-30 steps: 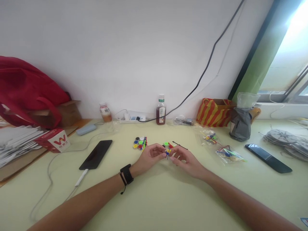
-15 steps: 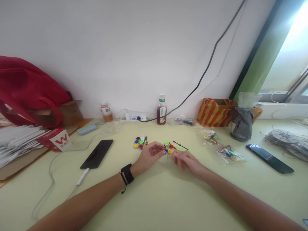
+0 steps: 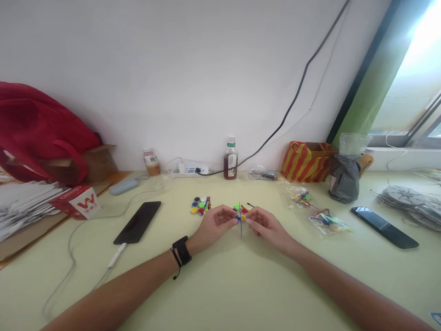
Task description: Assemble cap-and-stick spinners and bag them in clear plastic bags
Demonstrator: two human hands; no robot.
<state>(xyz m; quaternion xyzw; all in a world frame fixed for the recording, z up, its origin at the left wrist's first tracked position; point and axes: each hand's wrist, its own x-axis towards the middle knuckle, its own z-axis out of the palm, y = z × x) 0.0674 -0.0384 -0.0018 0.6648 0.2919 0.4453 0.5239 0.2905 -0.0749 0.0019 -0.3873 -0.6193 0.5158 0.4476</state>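
My left hand (image 3: 217,224) pinches a small blue piece (image 3: 239,219) between thumb and fingertips, above the pale green table (image 3: 227,285). A thin blue stick (image 3: 241,227) stands upright at that piece, between the two hands. Close on its right, my right hand (image 3: 267,226) has thumb and fingers pressed together; what they hold, if anything, is too small to name. Behind the hands lie small green, red and yellow pieces, partly hidden by the fingers, and a black stick (image 3: 251,205). Left of them is a group of coloured discs (image 3: 195,204) with thin sticks.
A black phone (image 3: 138,222) with a cable lies at left. Bottles (image 3: 230,161) and a power strip (image 3: 191,170) stand along the wall. Plastic bags of parts (image 3: 330,221), a dark flat case (image 3: 384,227) and a striped bag (image 3: 306,162) are at right.
My right hand has closed its fingertips and come up beside the piece in my left hand. The stick between the hands now shows blue. The view has shifted slightly.
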